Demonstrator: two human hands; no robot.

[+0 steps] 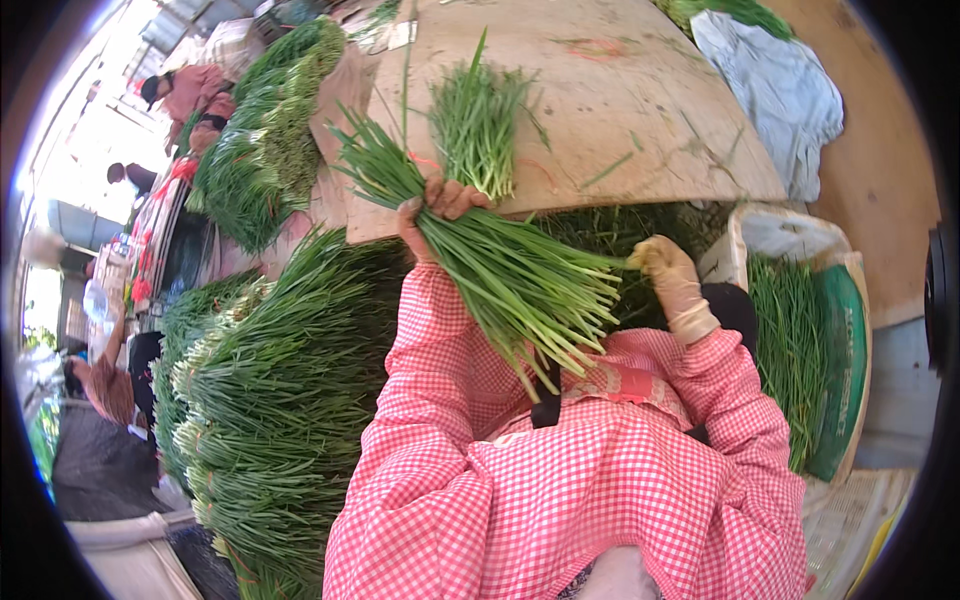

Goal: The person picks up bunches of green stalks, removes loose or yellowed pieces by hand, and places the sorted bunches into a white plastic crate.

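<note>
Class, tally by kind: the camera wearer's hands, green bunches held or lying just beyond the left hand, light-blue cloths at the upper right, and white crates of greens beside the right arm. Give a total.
Left hand and right hand: 2
Held bunch and lying bunch: 2
Light-blue cloth: 1
White crate: 1
Total: 6

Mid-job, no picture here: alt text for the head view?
A bare left hand grips a bunch of long green stalks while a pale-gloved right hand seemingly pinches one thin stalk. Green leafy bundles are piled left; a flat wooden board lies ahead, a white plastic crate right.
</note>
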